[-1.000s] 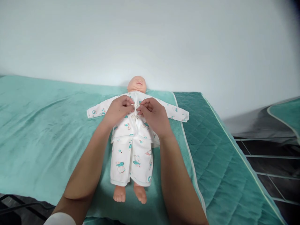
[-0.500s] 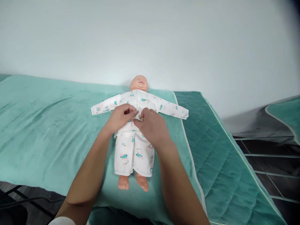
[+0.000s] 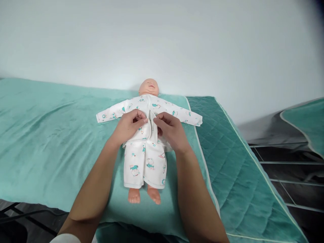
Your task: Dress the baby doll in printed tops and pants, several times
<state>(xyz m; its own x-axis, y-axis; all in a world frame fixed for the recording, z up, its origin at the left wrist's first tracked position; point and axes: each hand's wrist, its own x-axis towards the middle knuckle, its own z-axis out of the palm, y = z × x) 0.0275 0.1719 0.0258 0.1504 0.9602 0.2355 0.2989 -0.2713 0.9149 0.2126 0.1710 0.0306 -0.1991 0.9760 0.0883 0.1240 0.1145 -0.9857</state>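
A baby doll [image 3: 149, 87] lies on its back with both arms stretched out sideways. It wears a white printed shirt [image 3: 141, 101] and matching trousers [image 3: 134, 165], its bare feet showing below. My left hand [image 3: 130, 125] pinches one front edge of the shirt between thumb and fingers. Opposite it, my right hand [image 3: 169, 128] pinches the other front edge. Between my hands the lower front of the shirt is parted, while the top near the neck lies together. Any fastener under my fingertips is too small to make out.
Under the doll a light green blanket [image 3: 50, 135] covers the bed, over a darker quilted cover [image 3: 235, 168] on the right. A white wall [image 3: 162, 40] rises behind. Metal bars [image 3: 286, 163] and another green cloth [image 3: 306, 118] are at the far right.
My hands have moved apart from each other, each drawing a shirt edge, and the lower front of the shirt has opened. The view has shifted slightly.
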